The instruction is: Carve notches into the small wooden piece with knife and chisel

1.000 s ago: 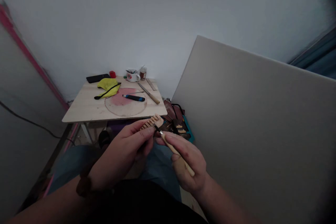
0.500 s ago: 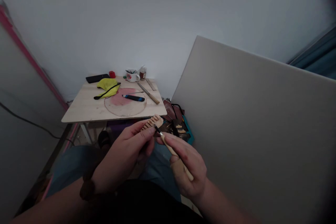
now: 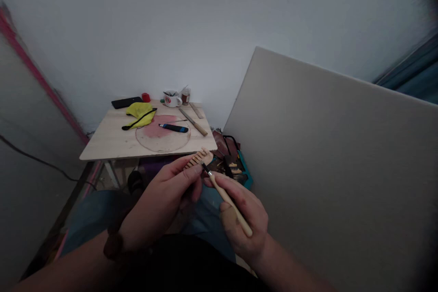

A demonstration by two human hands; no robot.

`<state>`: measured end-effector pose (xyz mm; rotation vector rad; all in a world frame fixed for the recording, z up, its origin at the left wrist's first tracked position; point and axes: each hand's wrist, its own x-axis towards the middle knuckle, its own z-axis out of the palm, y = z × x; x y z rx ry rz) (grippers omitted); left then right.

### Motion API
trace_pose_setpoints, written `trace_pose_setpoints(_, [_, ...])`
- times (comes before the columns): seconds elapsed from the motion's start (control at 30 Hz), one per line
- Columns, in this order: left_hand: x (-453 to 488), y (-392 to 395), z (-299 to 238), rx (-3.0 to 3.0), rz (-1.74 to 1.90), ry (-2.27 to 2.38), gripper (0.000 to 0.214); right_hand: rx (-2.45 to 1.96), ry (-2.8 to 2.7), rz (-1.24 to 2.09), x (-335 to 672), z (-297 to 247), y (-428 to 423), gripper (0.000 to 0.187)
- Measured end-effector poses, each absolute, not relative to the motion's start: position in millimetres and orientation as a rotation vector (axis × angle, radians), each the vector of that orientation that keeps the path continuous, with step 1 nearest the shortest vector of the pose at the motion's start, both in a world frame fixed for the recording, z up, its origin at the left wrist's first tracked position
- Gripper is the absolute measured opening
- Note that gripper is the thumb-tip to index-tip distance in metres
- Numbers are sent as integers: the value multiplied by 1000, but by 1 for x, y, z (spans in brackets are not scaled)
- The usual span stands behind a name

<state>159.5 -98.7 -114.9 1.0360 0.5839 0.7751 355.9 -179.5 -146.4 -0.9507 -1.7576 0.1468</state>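
My left hand is closed around a pale, comb-like wooden piece. A row of notches runs along that piece, and its rounded end sticks out past my fingertips. In my right hand lies a carving chisel with a light wooden handle, a shiny ferrule and a dark blade. The blade's tip is against or right beside the wooden piece, close to my left thumb. My left palm and the lower part of the piece are hidden.
A small table ahead carries a utility knife, a wooden-handled file, a yellow cloth, a mug and a jar. A teal toolbox stands below right. A large board leans at the right.
The chisel's handle has shifted slightly in my right hand, and my right thumb has drawn back a little to the left. My left hand and the wooden piece look almost unmoved.
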Motion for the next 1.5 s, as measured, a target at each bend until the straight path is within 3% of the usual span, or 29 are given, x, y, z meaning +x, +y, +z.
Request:
trace_pose_setpoints(0.2, [159,-95,-115,1084,788,595,46,-882,-1821,-59,357,-146,-163,60])
trace_pose_setpoints(0.4, [158,-92,-105,1114,779,600,53,-734,-1835,-137,359,-128,-136,46])
trace_pose_setpoints(0.63, [158,-93,-100,1098,818,585,48,-726,-1920,-273,360,-117,-131,62])
trace_pose_setpoints(1.5, [154,-92,-103,1102,788,627,43,-685,-2063,-313,372,-120,-125,62])
